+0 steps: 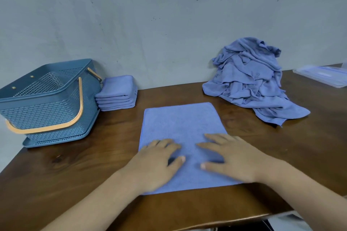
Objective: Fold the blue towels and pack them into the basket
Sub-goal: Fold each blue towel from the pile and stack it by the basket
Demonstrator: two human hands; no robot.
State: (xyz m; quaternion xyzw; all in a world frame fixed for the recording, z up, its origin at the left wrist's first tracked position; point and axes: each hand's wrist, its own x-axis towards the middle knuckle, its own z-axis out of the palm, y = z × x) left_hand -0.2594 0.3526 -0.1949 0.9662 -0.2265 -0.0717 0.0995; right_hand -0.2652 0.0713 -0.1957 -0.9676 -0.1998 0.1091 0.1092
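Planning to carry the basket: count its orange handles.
2. One orange handle hangs over the basket front; the second handle rests at its far rim, beside the folded towels.

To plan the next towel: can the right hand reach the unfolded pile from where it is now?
Probably yes: the right hand lies flat on the spread towel, and only bare table separates it from the pile.

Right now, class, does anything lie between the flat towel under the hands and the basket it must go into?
Nothing visible does. Only table surface separates the flat towel from the basket. The folded stack sits beside the basket, nearer the wall, off that path. The basket's mouth is open.
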